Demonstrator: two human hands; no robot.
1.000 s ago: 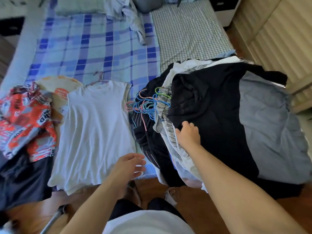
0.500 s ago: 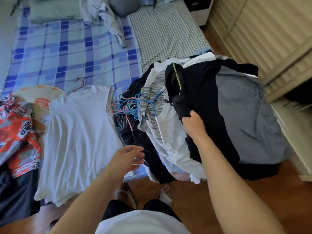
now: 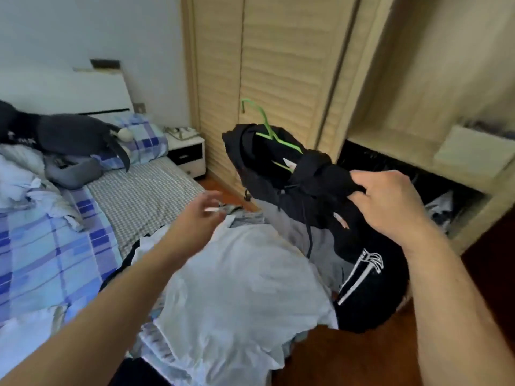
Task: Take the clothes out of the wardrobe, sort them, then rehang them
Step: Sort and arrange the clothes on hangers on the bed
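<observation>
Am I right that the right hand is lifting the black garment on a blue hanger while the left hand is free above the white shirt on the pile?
Not quite: the hanger is green, not blue, as the head view shows. The rest holds: the right hand grips the black garment held up off the pile, and the left hand holds nothing above the white shirt.

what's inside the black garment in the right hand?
A green hanger sits in the black garment, hook and one shoulder showing; its other end is hidden in the fabric gripped by the right hand.
</observation>
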